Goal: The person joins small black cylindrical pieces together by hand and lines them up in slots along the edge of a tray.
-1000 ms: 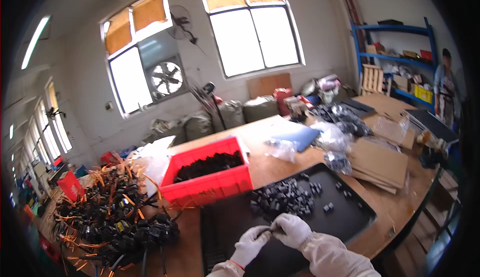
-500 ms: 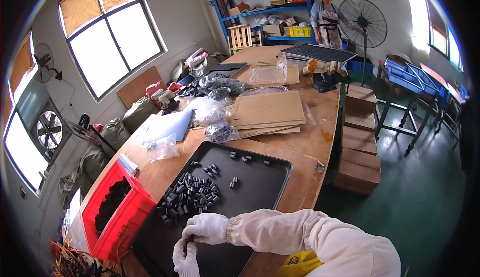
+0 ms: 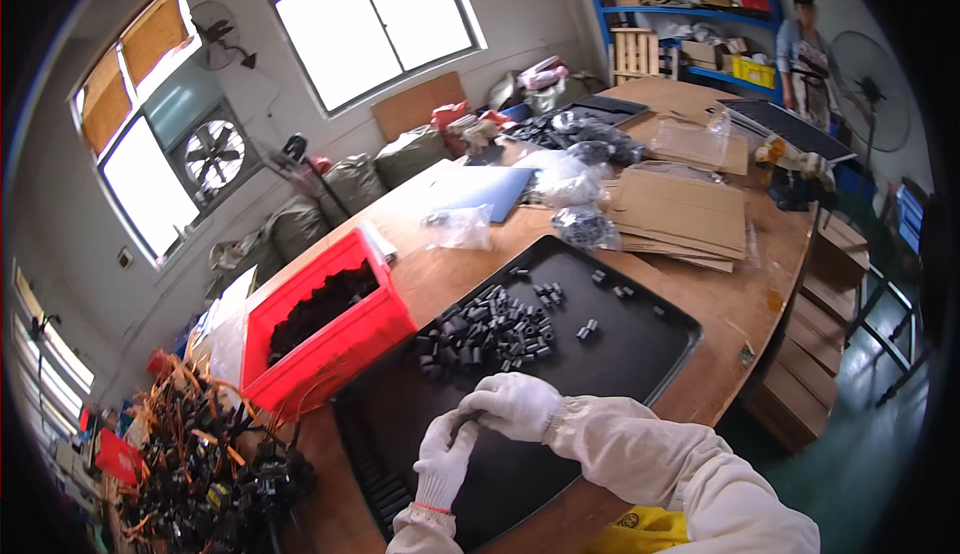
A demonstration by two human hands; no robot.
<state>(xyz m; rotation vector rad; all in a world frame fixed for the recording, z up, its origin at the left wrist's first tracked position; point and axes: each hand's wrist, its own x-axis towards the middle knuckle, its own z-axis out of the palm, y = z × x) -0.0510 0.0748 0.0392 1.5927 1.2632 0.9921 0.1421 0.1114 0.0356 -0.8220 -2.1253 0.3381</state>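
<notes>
Wooden table (image 3: pixel 455 266): raised-rim blk tray (image 3: pixel 630 359) w/ heaped short cylinders (image 3: pixel 497 326).
Knit-gloved L hand (image 3: pixel 446 451) + R hand (image 3: pixel 515 405) meet, fingertips pinched on small dark pc (image 3: pixel 466 417).

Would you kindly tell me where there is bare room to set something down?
Bare tabletop shows between the red bin and the clear bag; bare black tray between the right sleeve and the loose pieces. Crowded: tangled cables at left, cardboard sheets beyond the tray.
</notes>
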